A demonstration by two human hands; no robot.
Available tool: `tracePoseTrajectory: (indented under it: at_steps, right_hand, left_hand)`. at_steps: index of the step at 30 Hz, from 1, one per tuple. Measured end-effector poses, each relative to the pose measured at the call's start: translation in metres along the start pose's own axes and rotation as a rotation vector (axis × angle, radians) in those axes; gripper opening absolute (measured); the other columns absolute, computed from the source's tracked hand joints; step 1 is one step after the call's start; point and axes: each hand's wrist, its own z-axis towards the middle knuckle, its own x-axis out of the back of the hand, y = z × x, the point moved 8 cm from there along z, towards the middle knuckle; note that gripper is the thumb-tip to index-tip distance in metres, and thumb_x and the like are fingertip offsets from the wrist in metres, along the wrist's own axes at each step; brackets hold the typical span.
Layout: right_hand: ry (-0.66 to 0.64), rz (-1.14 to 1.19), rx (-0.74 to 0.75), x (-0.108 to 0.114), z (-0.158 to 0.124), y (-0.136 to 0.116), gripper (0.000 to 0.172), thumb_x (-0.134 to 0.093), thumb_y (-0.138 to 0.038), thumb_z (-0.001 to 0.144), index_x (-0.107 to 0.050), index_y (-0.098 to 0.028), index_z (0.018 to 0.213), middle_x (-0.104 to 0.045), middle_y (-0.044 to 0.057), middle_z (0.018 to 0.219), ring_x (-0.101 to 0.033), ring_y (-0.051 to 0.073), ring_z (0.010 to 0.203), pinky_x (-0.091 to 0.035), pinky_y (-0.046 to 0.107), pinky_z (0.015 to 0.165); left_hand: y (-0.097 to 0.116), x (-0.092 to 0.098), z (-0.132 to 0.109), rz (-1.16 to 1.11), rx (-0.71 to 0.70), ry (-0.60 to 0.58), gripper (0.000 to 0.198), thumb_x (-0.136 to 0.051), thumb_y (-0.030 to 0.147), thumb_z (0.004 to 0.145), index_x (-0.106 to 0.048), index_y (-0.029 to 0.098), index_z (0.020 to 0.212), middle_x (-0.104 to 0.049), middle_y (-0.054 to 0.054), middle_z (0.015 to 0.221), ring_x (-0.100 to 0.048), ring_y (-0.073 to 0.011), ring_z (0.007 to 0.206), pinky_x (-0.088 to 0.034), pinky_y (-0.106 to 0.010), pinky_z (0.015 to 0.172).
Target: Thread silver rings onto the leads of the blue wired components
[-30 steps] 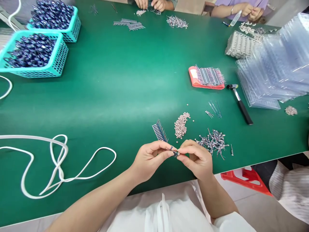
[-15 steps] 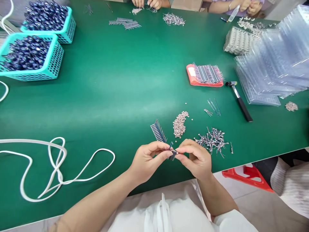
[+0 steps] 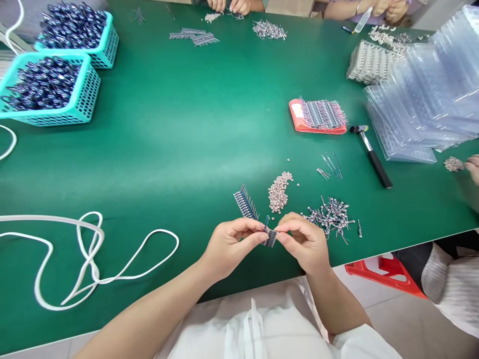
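In the middle near the table's front edge, my left hand [image 3: 230, 249] pinches a small dark circuit board strip [image 3: 271, 239] between thumb and forefinger. My right hand [image 3: 307, 244] is closed in a pinch at the strip's right end; whether a tiny part sits between those fingertips is too small to see. A narrow blue piece [image 3: 267, 223] sticks up from the strip. Just beyond my left hand lies a longer blue strip with rows of wire leads [image 3: 246, 203]. A heap of tiny pinkish discs [image 3: 279, 193] lies beyond the hands. Loose parts with wire leads [image 3: 331, 218] are piled to the right.
Turquoise baskets [image 3: 88, 99] of dark glossy parts stand far left, with white cable [image 3: 95, 239] nearer. To the right are a red-banded bundle [image 3: 322, 117], a hammer [image 3: 376, 162] and stacked clear trays [image 3: 422, 99]. Co-workers' hands [image 3: 228, 6] show at the far edge, another hand [image 3: 473, 168] at right.
My right fingertips have lifted slightly, and more of the strip now shows between my hands. Another person's hand has come into view at the right edge, beside a small pile.
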Motion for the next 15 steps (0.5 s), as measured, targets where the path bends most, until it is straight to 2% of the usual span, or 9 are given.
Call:
tracePoseTrajectory:
  at_steps: [3, 9, 13, 15]
  right_hand:
    - [-0.050, 0.084, -0.075, -0.002, 0.002, 0.007, 0.005, -0.069, -0.025, 0.087, -0.073, -0.025, 0.089, -0.066, 0.003, 0.077, -0.061, 0.017, 0.075, -0.048, 0.031, 0.065]
    - [-0.108, 0.163, -0.193, -0.005, 0.002, 0.018, 0.002, -0.071, -0.023, 0.085, -0.073, -0.023, 0.084, -0.063, 0.001, 0.077, -0.057, 0.015, 0.072, -0.045, 0.027, 0.063]
    - [-0.127, 0.120, -0.236, -0.005, 0.000, 0.020, 0.004, -0.067, -0.022, 0.085, -0.069, -0.022, 0.082, -0.061, 0.001, 0.076, -0.056, 0.014, 0.068, -0.044, 0.027, 0.060]
    - [-0.144, 0.028, -0.217, -0.001, 0.000, 0.015, 0.006, -0.064, -0.020, 0.087, -0.067, -0.022, 0.082, -0.061, 0.001, 0.078, -0.056, 0.014, 0.068, -0.044, 0.027, 0.059]
  left_hand:
    - [0.003, 0.001, 0.000, 0.075, -0.048, -0.016, 0.009, -0.071, 0.024, 0.086, -0.073, 0.016, 0.087, -0.077, -0.005, 0.085, -0.072, -0.0171, 0.080, -0.059, -0.027, 0.079]
    - [0.013, -0.004, -0.002, 0.319, -0.142, -0.086, 0.013, -0.060, 0.026, 0.092, -0.068, 0.016, 0.087, -0.072, -0.005, 0.082, -0.066, -0.0165, 0.076, -0.053, -0.026, 0.072]
    - [0.012, -0.010, -0.002, 0.368, -0.126, -0.174, 0.013, -0.057, 0.024, 0.093, -0.064, 0.016, 0.086, -0.068, -0.003, 0.079, -0.061, -0.0148, 0.073, -0.050, -0.026, 0.070]
    - [0.011, -0.012, -0.002, 0.381, -0.112, -0.199, 0.013, -0.057, 0.024, 0.093, -0.064, 0.016, 0.085, -0.068, -0.003, 0.079, -0.060, -0.0145, 0.073, -0.049, -0.026, 0.070]
